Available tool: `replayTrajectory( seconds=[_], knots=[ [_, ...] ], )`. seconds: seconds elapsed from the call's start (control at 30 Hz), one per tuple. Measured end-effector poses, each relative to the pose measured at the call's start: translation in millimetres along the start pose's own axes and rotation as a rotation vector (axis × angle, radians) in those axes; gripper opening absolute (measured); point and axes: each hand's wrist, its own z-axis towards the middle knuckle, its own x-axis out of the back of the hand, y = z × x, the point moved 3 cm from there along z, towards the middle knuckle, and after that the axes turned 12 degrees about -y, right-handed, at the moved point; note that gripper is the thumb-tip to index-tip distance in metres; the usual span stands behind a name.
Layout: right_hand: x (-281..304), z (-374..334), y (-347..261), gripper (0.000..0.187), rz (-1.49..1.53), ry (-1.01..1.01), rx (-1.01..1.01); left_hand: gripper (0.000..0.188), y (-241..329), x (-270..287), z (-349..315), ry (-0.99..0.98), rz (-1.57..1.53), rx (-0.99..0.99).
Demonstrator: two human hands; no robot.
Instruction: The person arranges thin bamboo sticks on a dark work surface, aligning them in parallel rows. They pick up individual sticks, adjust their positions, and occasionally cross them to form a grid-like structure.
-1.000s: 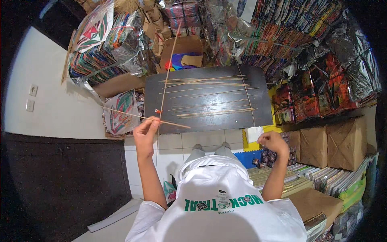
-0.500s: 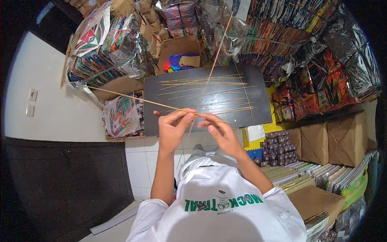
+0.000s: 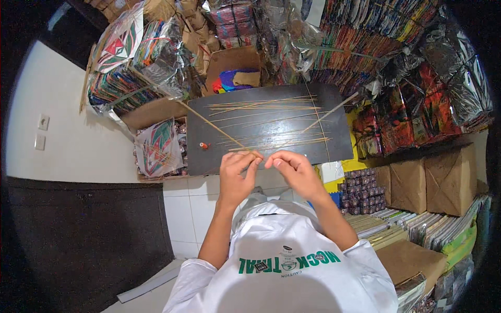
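My left hand [image 3: 239,169] is closed in a pinch on a thin bamboo stick [image 3: 211,124], which slants away to the far left over the dark table [image 3: 201,163]. A second stick [image 3: 331,113], blurred, slants to the far right. Its near end runs toward my fingers, and I cannot tell which hand holds it. My right hand [image 3: 295,172] is close beside the left, thumb and forefinger pinched together. Whatever lies between them is too small to make out. Several loose bamboo sticks [image 3: 266,108] lie across the table, with a small orange spool [image 3: 204,146] near its left side.
At the left stands a cardboard box [image 3: 162,113] with a printed sheet [image 3: 158,148]. Wrapped stacks [image 3: 360,49] crowd the back and right. Brown paper packages [image 3: 449,180] and small dark cubes [image 3: 362,192] stand to my right. A dark panel [image 3: 88,240] is at lower left.
The two sticks have swung: the left one points more steeply away, the other has tipped far right. My right fingers have closed from loosely spread to a pinch. The left hand moved slightly right and nearer.
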Motion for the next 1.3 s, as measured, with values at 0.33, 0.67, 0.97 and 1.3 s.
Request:
replayTrajectory(
  seconds=[0.33, 0.67, 0.97, 1.3],
  knots=[
    [91.5, -54.6, -42.9, 0.013, -0.609, 0.294, 0.027, 0.010, -60.0, 51.9, -29.6, -0.319, 0.013, 0.069],
    [132.8, -94.9, 39.8, 0.013, -0.731, 0.104, -0.375, 0.014, -87.0, 66.8, -40.7, 0.195, -0.697, 0.332],
    [23.5, -20.6, 43.2, 0.052, -0.688, 0.018, 0.038, 0.013, -39.4, 29.9, 1.5, 0.158, -0.749, 0.220],
    [-8.4, 27.1, 47.4, 0.037, 0.367, 0.059, 0.244, 0.014, -14.9, -3.9, 18.1, 0.130, -0.638, 0.136]
  ],
)
